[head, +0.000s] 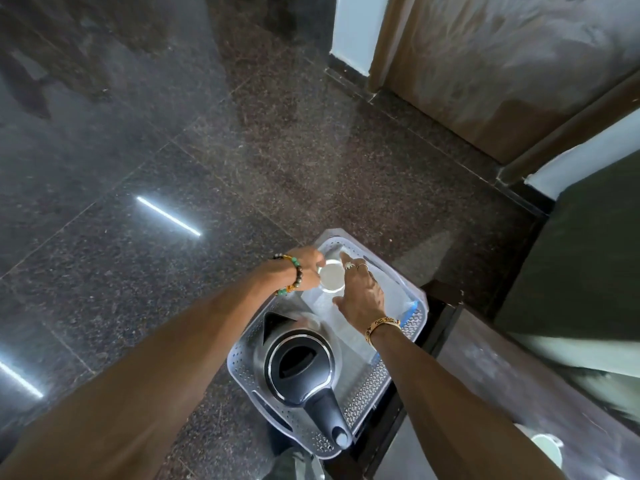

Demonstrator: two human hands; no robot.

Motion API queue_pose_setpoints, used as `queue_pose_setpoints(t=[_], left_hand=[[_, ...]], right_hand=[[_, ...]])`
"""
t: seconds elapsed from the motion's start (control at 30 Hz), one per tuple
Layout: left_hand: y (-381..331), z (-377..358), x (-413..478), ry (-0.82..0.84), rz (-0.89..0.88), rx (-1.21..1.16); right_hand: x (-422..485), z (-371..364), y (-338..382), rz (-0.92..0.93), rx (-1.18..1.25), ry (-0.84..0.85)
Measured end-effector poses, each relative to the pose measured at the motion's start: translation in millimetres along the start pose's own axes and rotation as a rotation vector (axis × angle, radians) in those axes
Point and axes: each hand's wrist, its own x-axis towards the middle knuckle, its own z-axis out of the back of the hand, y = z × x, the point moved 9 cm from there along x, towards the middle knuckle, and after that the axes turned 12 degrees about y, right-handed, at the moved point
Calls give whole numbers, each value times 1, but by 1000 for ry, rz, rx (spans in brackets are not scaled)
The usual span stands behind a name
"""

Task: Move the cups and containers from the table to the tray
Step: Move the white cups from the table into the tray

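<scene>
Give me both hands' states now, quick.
Left hand: grips the white cup by its left side, at the far end of the tray.
Right hand: open, straight fingers against the cup's right side.

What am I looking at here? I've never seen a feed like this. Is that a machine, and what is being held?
There is no machine. These are a person's two bare arms, filmed by one wide-angle camera worn on their head and looking down. A perforated plastic tray lies over a dark stone floor, beside a dark wooden table. On the tray stand a black electric kettle and a clear lidded container. The left hand, with the bead bracelet, has its grip on a small white cup at the tray's far end. The right hand lies against the cup's other side, fingers fairly straight. A second white cup is on the table, bottom right.
</scene>
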Motion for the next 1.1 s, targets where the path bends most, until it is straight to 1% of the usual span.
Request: queue_pose_setpoints(t=[0.07, 0.17, 0.27, 0.4, 0.53, 0.67, 0.77, 0.93, 1.1], left_hand=[[-6, 7, -13, -61, 3, 25], [-32, 17, -37, -148, -42, 48], [-77, 17, -63, -226, -129, 47], [-147, -12, -90, -287, -248, 36], [-210, -73, -109, -247, -342, 73], [-255, -140, -121, -251, -387, 80], [-280, -187, -131, -271, -388, 80], [-329, -259, -150, -230, -421, 134], [-370, -307, -177, -292, -435, 153]], right_hand=[[-19, 9, -5, -12, 32, -32], [-59, 33, -18, -25, 59, -101], [-106, 64, -34, -49, 65, -204], [-176, 94, -76, -113, 172, -352], [-242, 99, -127, -178, 197, -426], [-295, 91, -179, -199, 188, -421], [-333, 82, -217, -199, 177, -413], [-407, 76, -275, -236, 180, -474], [-479, 80, -333, -293, 208, -550]])
